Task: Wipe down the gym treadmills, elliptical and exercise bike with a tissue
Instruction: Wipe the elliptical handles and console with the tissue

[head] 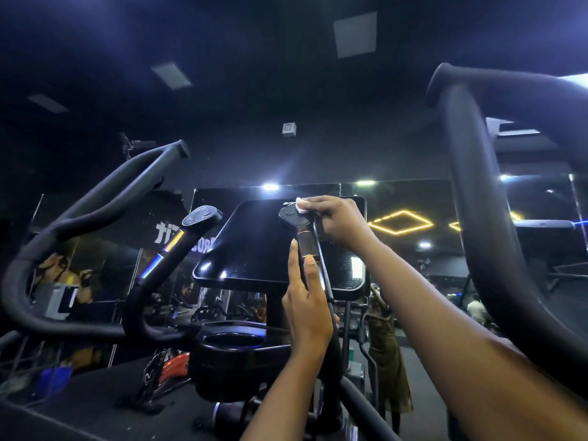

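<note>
— Wiping where, exactly?

— Head view: the right hand (342,222) pinches a small white tissue (301,205) in its curled fingertips and presses it on the far edge of the button cap (291,218). That cap tops an inner handle (308,249) of the elliptical (241,364).

— And the left hand?

— The left hand (307,300) sits just below the right, fingers wrapped round that same handle, thumb lying straight up its left side.

— What lies around them?

— Behind both hands stands the dark, glossy console (251,249), tilted toward the camera. Left of the left hand, apart from it, rises a second handle (178,249) with its own button cap. Below the left wrist sits a round cup holder (235,342). Right of the right forearm curves a thick black swing arm (471,218); a matching arm (105,189) loops far off to the left.
</note>
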Action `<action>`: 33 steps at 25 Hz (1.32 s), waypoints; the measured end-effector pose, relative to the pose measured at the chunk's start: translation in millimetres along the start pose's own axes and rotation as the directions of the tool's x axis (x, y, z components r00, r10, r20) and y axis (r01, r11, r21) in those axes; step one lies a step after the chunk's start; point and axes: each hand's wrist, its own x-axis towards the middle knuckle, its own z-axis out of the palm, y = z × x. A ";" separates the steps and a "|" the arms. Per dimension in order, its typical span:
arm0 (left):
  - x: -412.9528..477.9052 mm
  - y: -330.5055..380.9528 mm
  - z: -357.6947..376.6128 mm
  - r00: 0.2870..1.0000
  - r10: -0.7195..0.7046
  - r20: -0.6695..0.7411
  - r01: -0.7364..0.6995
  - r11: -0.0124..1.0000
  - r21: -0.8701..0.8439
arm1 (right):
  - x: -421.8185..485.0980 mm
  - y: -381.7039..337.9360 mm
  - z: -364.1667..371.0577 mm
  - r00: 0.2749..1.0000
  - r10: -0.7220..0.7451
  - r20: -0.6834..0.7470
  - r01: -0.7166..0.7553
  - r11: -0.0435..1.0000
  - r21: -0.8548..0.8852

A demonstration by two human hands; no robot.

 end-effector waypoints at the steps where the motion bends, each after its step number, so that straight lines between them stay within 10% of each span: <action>1: -0.6 0.7 0.0 1.000 0.005 -0.001 -0.005 1.000 -0.003 | -8.7 -1.4 0.1 0.997 0.063 -0.046 -0.061 0.997 0.037; 14: -4.5 8.2 -1.9 1.000 -0.015 -0.013 0.015 1.000 -0.009 | -150.6 -49.9 6.0 0.850 0.503 -0.159 -0.370 0.782 0.501; 33: -6.9 -0.4 -14.4 0.996 -0.039 0.078 0.021 0.975 0.222 | -158.3 -74.7 -17.0 0.884 0.452 -0.118 -0.412 0.874 0.259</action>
